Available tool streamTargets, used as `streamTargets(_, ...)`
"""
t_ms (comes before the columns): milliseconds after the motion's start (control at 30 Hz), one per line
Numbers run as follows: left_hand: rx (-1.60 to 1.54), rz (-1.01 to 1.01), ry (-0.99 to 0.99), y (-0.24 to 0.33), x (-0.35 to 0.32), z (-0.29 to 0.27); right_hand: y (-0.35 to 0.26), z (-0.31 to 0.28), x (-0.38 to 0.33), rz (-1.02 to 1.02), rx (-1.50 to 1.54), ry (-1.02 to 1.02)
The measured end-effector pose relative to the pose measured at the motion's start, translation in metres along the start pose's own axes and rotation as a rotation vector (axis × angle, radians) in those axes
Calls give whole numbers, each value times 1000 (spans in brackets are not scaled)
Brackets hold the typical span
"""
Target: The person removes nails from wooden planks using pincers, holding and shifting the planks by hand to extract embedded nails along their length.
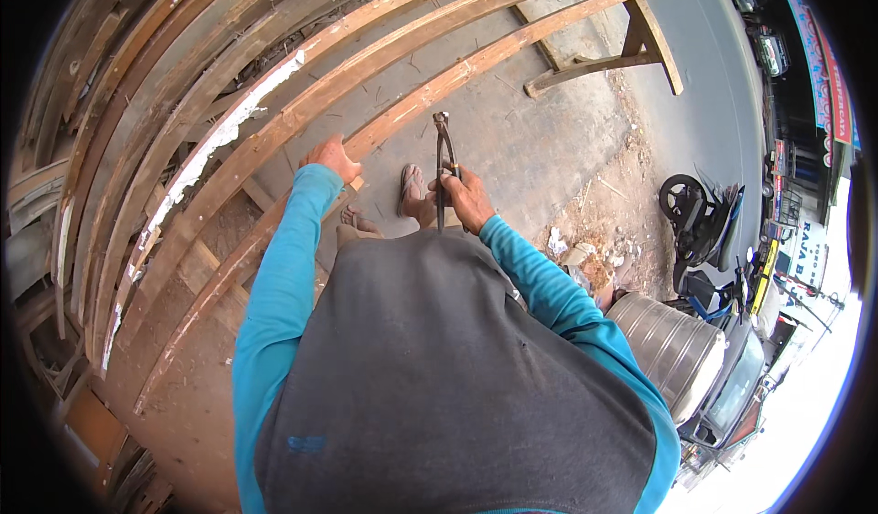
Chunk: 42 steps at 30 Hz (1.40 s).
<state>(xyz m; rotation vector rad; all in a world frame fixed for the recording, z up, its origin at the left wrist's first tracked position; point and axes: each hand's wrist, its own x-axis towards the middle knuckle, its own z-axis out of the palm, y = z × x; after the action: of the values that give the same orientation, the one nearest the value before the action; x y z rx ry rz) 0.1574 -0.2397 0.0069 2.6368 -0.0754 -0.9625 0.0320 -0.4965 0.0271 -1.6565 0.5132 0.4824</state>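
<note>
My left hand (334,158) is closed over the edge of a long wooden beam (412,104), the nearest of several laid side by side. In my right hand (469,199) is a pair of dark metal pincers (441,137). Their jaws point away from me and the handles come back toward my body, just right of the beam. My fingers wrap the handles, and the jaws touch nothing. A second beam (302,112) lies just left of the held one. Beyond it, another beam (222,137) has flaking white paint along its side.
More timber (119,139) is stacked to the left. A wooden trestle (604,68) stands at the far right under the beam ends. Rubble and litter (585,258), a ribbed metal drum (672,349) and a motorcycle (704,221) are on my right, beside a road. My sandalled feet (410,189) are below the pincers.
</note>
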Motion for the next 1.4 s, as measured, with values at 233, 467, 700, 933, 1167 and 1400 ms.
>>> streamTargets(233,35,-50,10,12,-5,-9,-25,-99,44,-94,210,299)
streamTargets(467,-16,-75,-53,-8,16,-1,-28,-141,107,-91,-302,78)
streamTargets(700,-251,120,502,-8,-45,3,-15,-113,82,-145,-289,20)
streamTargets(933,-327,-194,996,-95,-119,14,-38,-103,69,-263,-190,135)
streamTargets(1167,-198,-430,1175,-210,-197,31,-21,-43,53,-273,-197,135)
streamTargets(1400,-179,-534,1131,-300,-240,62,-8,24,39,-230,-263,73)
